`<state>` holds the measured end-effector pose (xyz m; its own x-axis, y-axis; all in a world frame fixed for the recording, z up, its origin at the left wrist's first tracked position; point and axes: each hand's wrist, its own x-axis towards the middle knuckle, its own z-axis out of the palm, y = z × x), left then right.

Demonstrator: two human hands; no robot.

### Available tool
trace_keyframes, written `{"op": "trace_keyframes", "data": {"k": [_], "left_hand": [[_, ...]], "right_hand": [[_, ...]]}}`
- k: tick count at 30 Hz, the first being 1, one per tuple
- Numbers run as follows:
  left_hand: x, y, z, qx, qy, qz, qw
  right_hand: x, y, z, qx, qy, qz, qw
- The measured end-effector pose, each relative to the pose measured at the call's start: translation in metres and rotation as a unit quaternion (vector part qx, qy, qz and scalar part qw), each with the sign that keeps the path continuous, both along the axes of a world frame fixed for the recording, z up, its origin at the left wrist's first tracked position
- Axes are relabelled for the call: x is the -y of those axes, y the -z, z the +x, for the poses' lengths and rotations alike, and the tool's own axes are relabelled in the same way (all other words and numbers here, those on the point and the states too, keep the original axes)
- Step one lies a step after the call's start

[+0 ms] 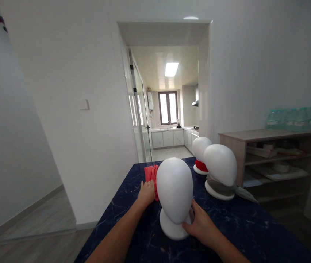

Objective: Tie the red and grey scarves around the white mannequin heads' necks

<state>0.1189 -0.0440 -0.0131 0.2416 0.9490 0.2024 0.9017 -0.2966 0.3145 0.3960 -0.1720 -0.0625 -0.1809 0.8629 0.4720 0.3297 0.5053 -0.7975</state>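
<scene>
A white mannequin head on a round base stands upright at the near middle of the table. My right hand grips its neck from the right, thumb in front and fingers partly hidden behind. To the head's left lies a folded, crinkled coral-red scarf, partly hidden by the head. My left hand is on this scarf with its fingers curled over the cloth. Behind on the right stand two more mannequin heads: one has a grey-green scarf round its neck, the farther one a red scarf.
The table has a dark blue marbled top. A wooden shelf unit stands to the right, with several bottles on it and trays inside. Beyond the table, a doorway opens onto a kitchen with cabinets. A white wall rises at left.
</scene>
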Motion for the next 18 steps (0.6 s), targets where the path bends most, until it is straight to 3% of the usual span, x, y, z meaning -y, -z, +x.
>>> {"op": "trace_keyframes", "data": {"k": [5,12,18], "left_hand": [[0.044,0.003,-0.035,-0.063,-0.058,-0.006,0.996],[0.113,-0.022,-0.093,-0.094,0.008,-0.072,0.993],[0.156,-0.038,-0.116,-0.104,0.034,-0.075,0.991]], "right_hand": [[-0.001,-0.001,0.003,-0.006,-0.010,0.001,1.000],[-0.006,0.011,0.004,-0.038,-0.029,-0.021,0.999],[-0.007,0.013,0.004,-0.054,-0.041,-0.026,0.997]]}}
